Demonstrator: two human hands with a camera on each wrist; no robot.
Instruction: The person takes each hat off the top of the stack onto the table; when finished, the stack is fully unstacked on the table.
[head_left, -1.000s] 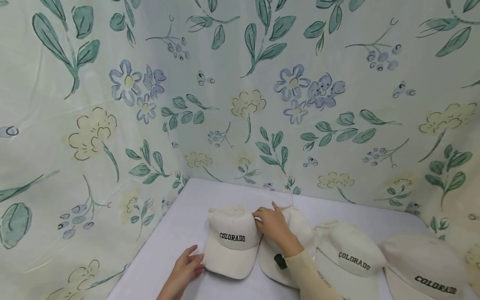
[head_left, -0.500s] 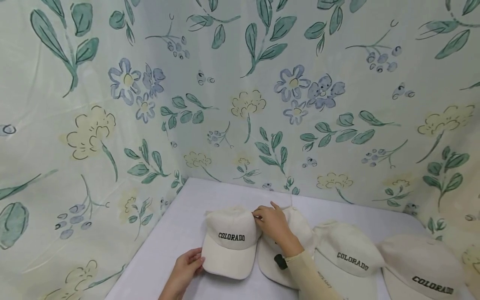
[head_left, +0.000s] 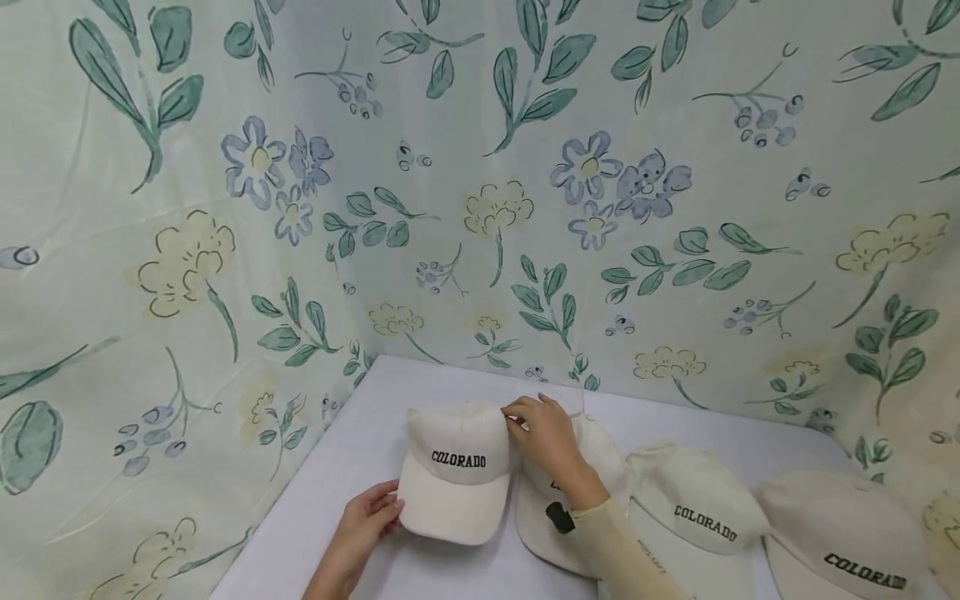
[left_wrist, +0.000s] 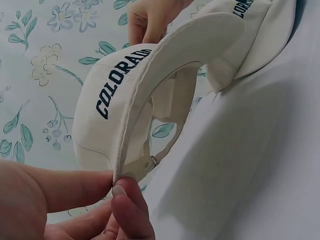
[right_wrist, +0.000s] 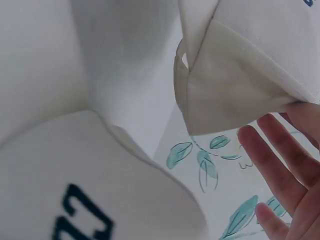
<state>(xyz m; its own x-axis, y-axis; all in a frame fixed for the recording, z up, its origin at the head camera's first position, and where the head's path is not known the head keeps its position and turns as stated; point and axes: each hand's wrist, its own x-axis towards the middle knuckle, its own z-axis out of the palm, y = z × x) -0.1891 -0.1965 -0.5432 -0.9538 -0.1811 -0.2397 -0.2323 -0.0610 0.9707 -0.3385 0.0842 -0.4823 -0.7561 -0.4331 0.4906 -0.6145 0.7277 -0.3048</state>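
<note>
A cream baseball cap (head_left: 453, 508) with "COLORADO" lettering is held between both hands, its brim toward the person. My left hand (head_left: 360, 533) pinches the brim's left edge between thumb and fingers; in the left wrist view the cap (left_wrist: 107, 110) hangs above the table, its inside and back strap buckle showing. My right hand (head_left: 546, 429) pinches the upper right side of the crown. In the right wrist view several fingers of that hand (right_wrist: 295, 175) extend away from the cloth. Behind the right wrist sits a second cream cap (head_left: 536, 525), partly hidden by the arm.
Two more cream caps with the same lettering, a middle one (head_left: 686, 500) and a far right one (head_left: 847, 517), lie in a row to the right. The white table (head_left: 427, 383) meets a floral curtain (head_left: 480, 167) at the back and left.
My left hand has come onto the brim and gripped it. Both hands have raised the cap slightly off the table and moved it a little left and away. The other caps stay put.
</note>
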